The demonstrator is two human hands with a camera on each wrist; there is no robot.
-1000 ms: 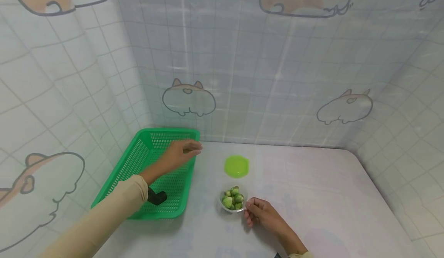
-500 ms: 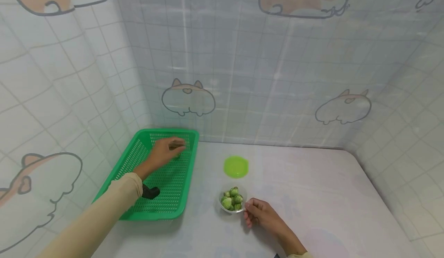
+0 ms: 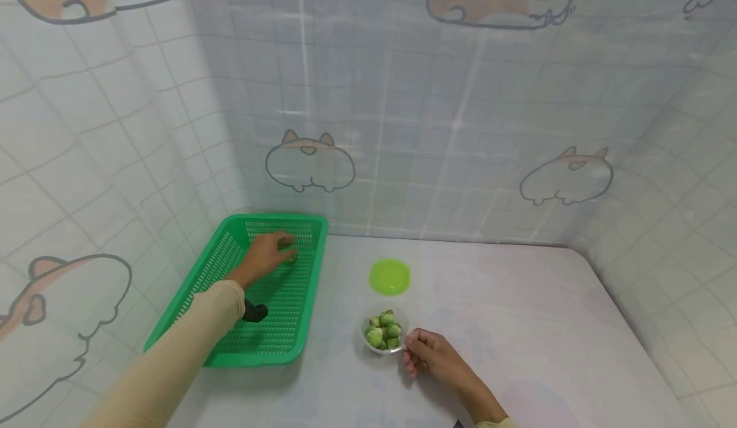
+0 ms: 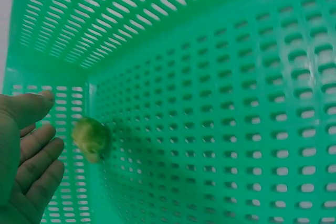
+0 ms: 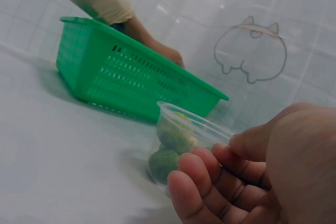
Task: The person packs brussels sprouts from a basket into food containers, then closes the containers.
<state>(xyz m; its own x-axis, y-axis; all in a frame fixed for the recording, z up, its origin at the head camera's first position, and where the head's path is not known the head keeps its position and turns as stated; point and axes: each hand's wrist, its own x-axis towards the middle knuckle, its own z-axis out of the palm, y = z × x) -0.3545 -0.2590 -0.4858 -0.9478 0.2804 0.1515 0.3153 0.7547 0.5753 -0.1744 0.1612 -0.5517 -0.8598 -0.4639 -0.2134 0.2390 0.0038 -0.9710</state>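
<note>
My left hand (image 3: pixel 266 256) reaches down into the green plastic basket (image 3: pixel 315 293). Close to its fingertips, at the far end of the basket, lies a single Brussels sprout (image 4: pixel 90 139); in the left wrist view a gap separates the loosely extended fingers from it. On the table my right hand (image 3: pixel 432 354) pinches the rim of a small clear plastic bowl (image 5: pixel 164 109) between thumb and forefinger. Several Brussels sprouts (image 3: pixel 384 331) fill that bowl, which stands upright.
A bright green round lid (image 3: pixel 389 277) lies flat behind the bowl. The basket stands at the left, near the patterned wall sheet (image 3: pixel 403 159). White cloth (image 3: pixel 495 300) covers the table. The dark object (image 3: pixel 255 311) by the left wrist seems worn there.
My left hand has moved left and down into the basket, and a sprout now shows by its fingers. The right hand keeps its grip on the bowl's rim.
</note>
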